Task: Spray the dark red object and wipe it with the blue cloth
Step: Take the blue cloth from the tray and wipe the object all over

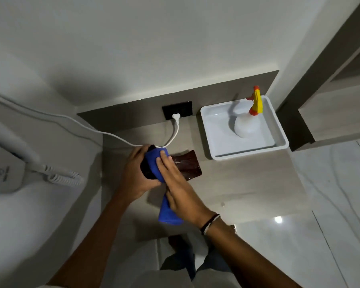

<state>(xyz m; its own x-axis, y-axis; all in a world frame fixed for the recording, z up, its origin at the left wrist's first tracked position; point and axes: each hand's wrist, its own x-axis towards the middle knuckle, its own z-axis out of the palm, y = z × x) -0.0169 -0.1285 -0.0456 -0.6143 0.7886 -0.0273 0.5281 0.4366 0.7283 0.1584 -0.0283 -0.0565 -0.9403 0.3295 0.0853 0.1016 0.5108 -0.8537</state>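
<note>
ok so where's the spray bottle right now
In the head view the spray bottle stands upright inside the white tray at the counter's back right, untouched by either hand.

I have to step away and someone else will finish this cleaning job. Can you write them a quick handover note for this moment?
Left hand: grips the near-left end of the dark red object on the counter.
Right hand: presses the blue cloth onto it; the cloth's tail hangs toward you.
Spray bottle: upright in the white tray, not in hand.
Done: wiping under way.
Left: wipe the exposed right part.
</note>
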